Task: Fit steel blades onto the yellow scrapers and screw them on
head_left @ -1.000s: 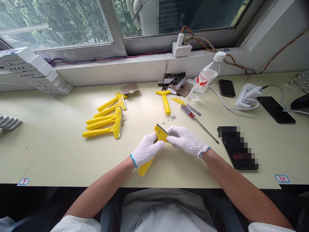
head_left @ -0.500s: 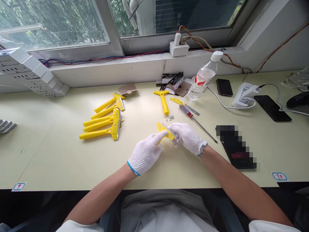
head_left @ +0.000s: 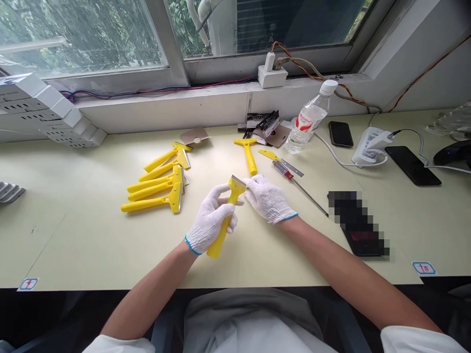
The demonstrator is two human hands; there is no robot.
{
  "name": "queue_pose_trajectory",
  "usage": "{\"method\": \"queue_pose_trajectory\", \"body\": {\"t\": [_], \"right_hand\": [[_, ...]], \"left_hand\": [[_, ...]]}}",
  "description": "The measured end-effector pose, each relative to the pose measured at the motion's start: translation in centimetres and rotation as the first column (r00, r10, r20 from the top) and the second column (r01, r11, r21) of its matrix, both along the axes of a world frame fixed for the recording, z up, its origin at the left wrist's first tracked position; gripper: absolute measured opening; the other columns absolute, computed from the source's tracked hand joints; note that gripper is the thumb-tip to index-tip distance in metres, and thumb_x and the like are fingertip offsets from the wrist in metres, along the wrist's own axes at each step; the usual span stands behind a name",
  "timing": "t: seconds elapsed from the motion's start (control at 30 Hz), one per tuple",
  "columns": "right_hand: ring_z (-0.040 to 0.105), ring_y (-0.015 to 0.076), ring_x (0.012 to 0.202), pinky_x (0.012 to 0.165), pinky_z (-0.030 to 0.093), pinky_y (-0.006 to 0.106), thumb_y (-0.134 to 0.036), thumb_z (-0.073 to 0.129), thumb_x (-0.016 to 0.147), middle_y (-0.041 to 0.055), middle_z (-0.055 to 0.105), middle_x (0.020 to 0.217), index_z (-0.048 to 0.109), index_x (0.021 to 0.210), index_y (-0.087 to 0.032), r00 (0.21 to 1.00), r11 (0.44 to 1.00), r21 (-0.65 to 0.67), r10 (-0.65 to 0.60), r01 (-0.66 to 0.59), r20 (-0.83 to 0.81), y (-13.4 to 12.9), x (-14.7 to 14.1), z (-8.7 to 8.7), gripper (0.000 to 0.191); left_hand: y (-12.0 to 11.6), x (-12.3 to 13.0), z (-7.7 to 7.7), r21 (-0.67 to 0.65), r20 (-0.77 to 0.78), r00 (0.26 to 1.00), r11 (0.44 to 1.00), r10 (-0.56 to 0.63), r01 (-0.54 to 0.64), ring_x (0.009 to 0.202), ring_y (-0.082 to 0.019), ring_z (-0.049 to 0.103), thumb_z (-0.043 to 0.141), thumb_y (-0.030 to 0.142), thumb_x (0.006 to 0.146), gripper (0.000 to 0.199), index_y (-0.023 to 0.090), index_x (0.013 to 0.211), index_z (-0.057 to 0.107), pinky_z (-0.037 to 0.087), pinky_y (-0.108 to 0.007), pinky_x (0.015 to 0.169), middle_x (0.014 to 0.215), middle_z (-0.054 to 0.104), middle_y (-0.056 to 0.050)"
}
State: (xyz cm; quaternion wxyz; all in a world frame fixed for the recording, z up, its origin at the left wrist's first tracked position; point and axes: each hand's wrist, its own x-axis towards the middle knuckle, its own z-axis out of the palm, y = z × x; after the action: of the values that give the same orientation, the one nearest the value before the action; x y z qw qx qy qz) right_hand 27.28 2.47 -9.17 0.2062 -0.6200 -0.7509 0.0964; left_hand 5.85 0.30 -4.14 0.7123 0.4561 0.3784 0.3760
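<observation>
Scraper [head_left: 225, 220] in L hand [head_left: 209, 219], R hand [head_left: 267, 198]

There's room on the surface [head_left: 91, 245] between my left hand [head_left: 210, 219] and the pile of yellow scrapers [head_left: 154, 189], and more toward my body. Straight ahead, the lone scraper [head_left: 249, 156] stands in the way. Beyond my right hand [head_left: 267, 198], the screwdriver [head_left: 290, 175] lies across the path, its shaft reaching toward the blurred dark object [head_left: 358, 225]. Farther back, the water bottle [head_left: 307, 122] blocks the reach.
</observation>
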Motion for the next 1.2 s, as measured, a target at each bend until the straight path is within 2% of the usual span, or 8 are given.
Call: {"method": "queue_pose_trajectory", "body": {"t": [0.3, 0.5, 0.7, 0.83, 0.9, 1.0, 1.07, 1.2], "right_hand": [[0.071, 0.0264, 0.12, 0.101, 0.063, 0.046, -0.042, 0.074, 0.104, 0.0145, 0.068, 0.14, 0.067, 0.14, -0.015, 0.999, 0.998, 0.058, 0.015, -0.018, 0.052, 0.2, -0.2, 0.5, 0.045], [0.07, 0.0263, 0.121, 0.102, 0.063, 0.046, -0.042, 0.073, 0.105, 0.0148, 0.068, 0.141, 0.067, 0.14, -0.016, 0.999, 0.995, 0.088, 0.042, -0.039, -0.035, 0.3, -0.1, 0.7, 0.044], [0.072, 0.0228, 0.112, 0.096, 0.064, 0.044, -0.043, 0.071, 0.107, 0.0112, 0.07, 0.134, 0.069, 0.136, -0.018, 0.988, 0.997, 0.066, 0.036, -0.027, -0.147, -0.3, 2.7, 1.1, 0.038], [0.072, 0.0188, 0.092, 0.082, 0.063, 0.035, -0.036, 0.063, 0.109, 0.0086, 0.076, 0.111, 0.071, 0.113, -0.019, 0.972, 0.999, 0.034, 0.019, -0.011, -0.233, -1.2, 4.3, 1.9, 0.019], [0.072, 0.0184, 0.085, 0.076, 0.061, 0.033, -0.03, 0.059, 0.108, 0.0064, 0.076, 0.102, 0.066, 0.105, -0.022, 0.926, 0.999, -0.012, 0.029, -0.036, -0.377, -1.6, 4.2, 2.2, 0.012], [0.068, 0.0163, 0.074, 0.072, 0.058, 0.032, -0.026, 0.059, 0.104, 0.0024, 0.073, 0.091, 0.059, 0.101, -0.023, 0.79, 0.995, -0.031, 0.058, -0.097, -0.611, -2.2, 3.1, 2.4, 0.003], [0.066, 0.0154, 0.071, 0.072, 0.057, 0.032, -0.026, 0.06, 0.103, 0.0013, 0.07, 0.089, 0.057, 0.1, -0.024, 0.749, 0.994, 0.019, 0.091, -0.104, -0.656, -2.6, 2.3, 2.4, 0.005], [0.065, 0.0156, 0.072, 0.073, 0.057, 0.033, -0.024, 0.06, 0.103, 0.0012, 0.069, 0.089, 0.056, 0.099, -0.025, 0.748, 0.992, 0.104, 0.123, -0.072, -0.653, -3.0, 1.4, 2.3, 0.006]], "left_hand": [[0.4, -0.2, 0.6, -0.237, 0.204, 0.979, 0.97, -0.006, 0.055, 0.049, -0.005, 0.052, 0.071, 0.023, 0.089, 0.052, 0.03, 0.135, 0.047, 0.039, -0.014, 0.041, 0.107, 0.069, -0.004], [1.2, -0.7, 0.8, -0.241, 0.285, 0.955, 0.97, 0.085, -0.015, 0.048, -0.002, 0.048, 0.072, 0.021, 0.086, 0.062, 0.032, 0.141, 0.045, 0.034, -0.012, 0.039, 0.108, 0.068, -0.002], [1.3, -0.5, -0.3, -0.203, 0.159, 0.986, 0.979, 0.057, -0.024, 0.05, -0.008, 0.06, 0.075, 0.023, 0.086, 0.06, 0.029, 0.14, 0.047, 0.044, -0.018, 0.043, 0.114, 0.074, -0.008], [0.8, 0.0, -0.7, -0.168, 0.09, 0.996, 0.986, 0.005, 0.01, 0.049, -0.009, 0.062, 0.075, 0.025, 0.088, 0.056, 0.026, 0.137, 0.048, 0.049, -0.022, 0.044, 0.116, 0.077, -0.01], [0.5, 0.4, -0.8, -0.135, 0.076, 0.997, 0.99, -0.026, 0.036, 0.049, -0.01, 0.063, 0.075, 0.026, 0.089, 0.056, 0.025, 0.138, 0.048, 0.05, -0.023, 0.045, 0.118, 0.077, -0.01], [-0.1, 0.8, -0.9, -0.095, 0.047, 0.997, 0.993, -0.068, 0.072, 0.052, -0.012, 0.067, 0.075, 0.028, 0.089, 0.058, 0.024, 0.141, 0.05, 0.054, -0.025, 0.046, 0.121, 0.076, -0.012], [-0.5, 1.1, -0.9, -0.077, 0.017, 0.994, 0.991, -0.107, 0.108, 0.055, -0.012, 0.069, 0.075, 0.028, 0.09, 0.057, 0.024, 0.143, 0.051, 0.056, -0.026, 0.048, 0.124, 0.075, -0.014], [-1.1, 1.3, -1.0, -0.06, -0.031, 0.984, 0.983, -0.176, 0.174, 0.058, -0.012, 0.071, 0.072, 0.027, 0.093, 0.055, 0.024, 0.145, 0.054, 0.06, -0.027, 0.052, 0.131, 0.073, -0.015]]}}
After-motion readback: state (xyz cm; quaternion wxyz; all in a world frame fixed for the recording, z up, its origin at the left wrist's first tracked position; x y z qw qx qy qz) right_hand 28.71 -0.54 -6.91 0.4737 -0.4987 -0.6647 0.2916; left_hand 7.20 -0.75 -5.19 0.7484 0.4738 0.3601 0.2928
